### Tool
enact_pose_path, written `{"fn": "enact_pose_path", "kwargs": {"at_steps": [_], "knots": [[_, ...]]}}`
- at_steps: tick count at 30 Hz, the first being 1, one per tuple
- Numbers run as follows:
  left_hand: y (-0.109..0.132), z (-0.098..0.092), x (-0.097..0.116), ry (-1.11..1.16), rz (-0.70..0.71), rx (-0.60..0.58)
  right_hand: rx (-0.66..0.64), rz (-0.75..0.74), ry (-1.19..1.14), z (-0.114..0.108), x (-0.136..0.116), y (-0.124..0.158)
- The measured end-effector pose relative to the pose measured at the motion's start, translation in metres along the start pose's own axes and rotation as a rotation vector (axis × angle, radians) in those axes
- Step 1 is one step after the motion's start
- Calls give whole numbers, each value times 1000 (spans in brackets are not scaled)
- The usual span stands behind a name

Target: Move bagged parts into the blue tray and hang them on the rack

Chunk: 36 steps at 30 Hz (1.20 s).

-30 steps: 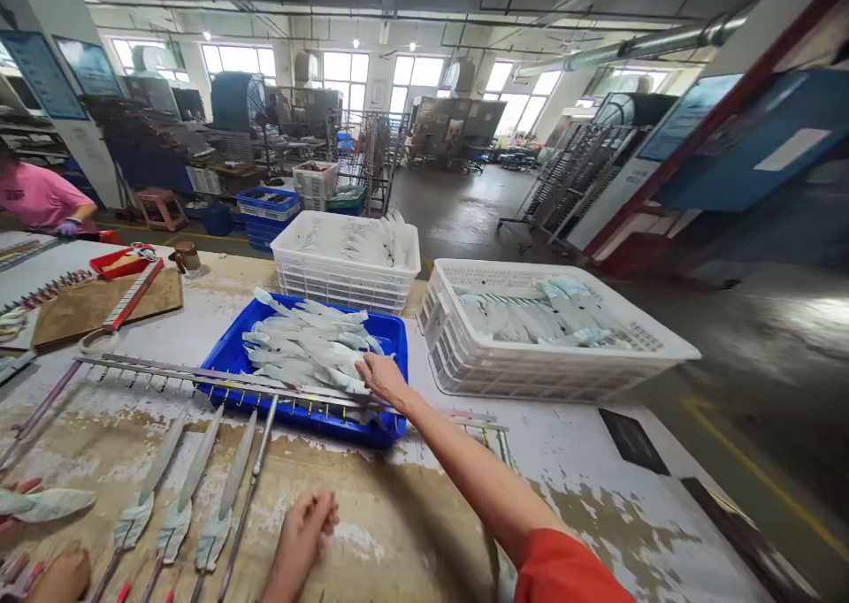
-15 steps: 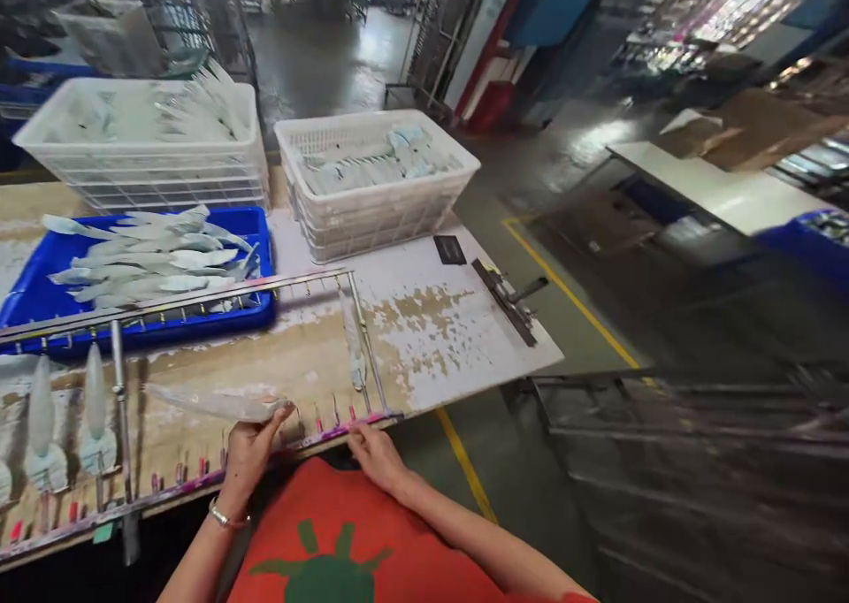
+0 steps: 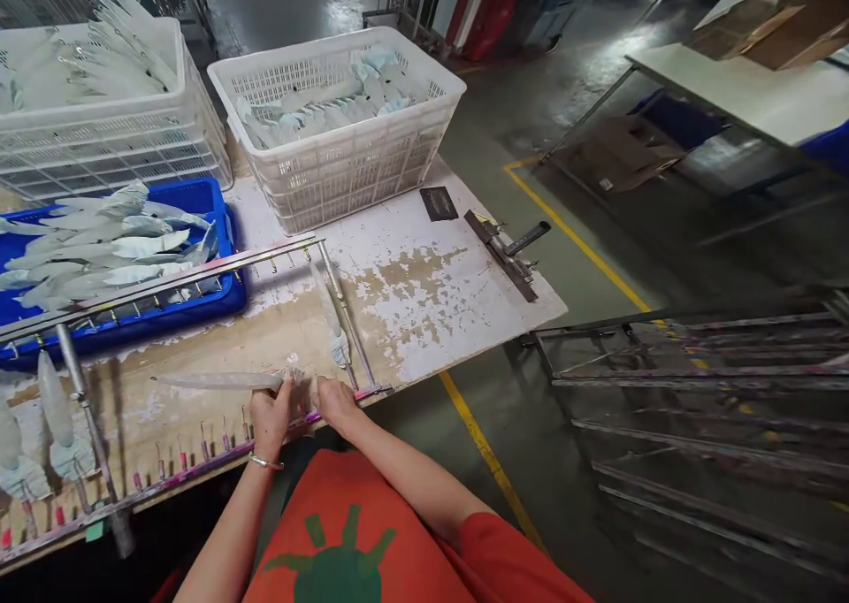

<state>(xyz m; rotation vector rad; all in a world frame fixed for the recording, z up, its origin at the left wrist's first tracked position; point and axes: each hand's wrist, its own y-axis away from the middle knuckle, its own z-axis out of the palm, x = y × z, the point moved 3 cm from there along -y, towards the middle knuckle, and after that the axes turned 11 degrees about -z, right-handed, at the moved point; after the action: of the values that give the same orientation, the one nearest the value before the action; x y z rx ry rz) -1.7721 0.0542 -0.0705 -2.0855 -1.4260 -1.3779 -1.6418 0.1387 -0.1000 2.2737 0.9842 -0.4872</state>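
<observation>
A long, pale, blade-shaped piece (image 3: 218,380) points left over the worktable, its right end pinched in my left hand (image 3: 271,415). Close beside it, my right hand (image 3: 336,404) is closed at the lower bar of a metal hanging rack (image 3: 265,256); what its fingers grip is hidden. The rack lies across the table, with small hooks along its upper bar and pink-stained upright pins along the lower one. Inside the rack, a similar piece (image 3: 330,311) with a wrapped end spans the bars near the right end. Another such piece (image 3: 54,400) hangs further left.
A blue tray (image 3: 235,289) heaped with similar pieces lies behind the rack. Two white plastic baskets, a left one (image 3: 126,148) and a right one (image 3: 351,179), hold more. A dark clamp-like tool (image 3: 502,254) and a black card (image 3: 439,203) sit at right. Metal racks (image 3: 703,382) stand beyond.
The view has tilted down and shifted right. My left hand has brought the piece closer to my right hand, which stays at the lower bar. The piece now lies more level.
</observation>
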Motion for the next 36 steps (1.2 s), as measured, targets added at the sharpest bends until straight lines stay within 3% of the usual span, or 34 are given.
{"fn": "enact_pose_path", "kwargs": {"at_steps": [6,11,22,29,36], "knots": [[5,23,-4,10,43,-129,164,-126,-219,13,13,13],[6,40,-18,32,43,-202,192,-188,-213,21,19,13],[6,44,-28,56,20,-247,113,-197,-84,13,12,12],[7,44,-21,73,-3,-256,91,-203,-65,16,13,10],[8,43,-20,31,-12,-264,17,-165,-55,4,4,8]]}}
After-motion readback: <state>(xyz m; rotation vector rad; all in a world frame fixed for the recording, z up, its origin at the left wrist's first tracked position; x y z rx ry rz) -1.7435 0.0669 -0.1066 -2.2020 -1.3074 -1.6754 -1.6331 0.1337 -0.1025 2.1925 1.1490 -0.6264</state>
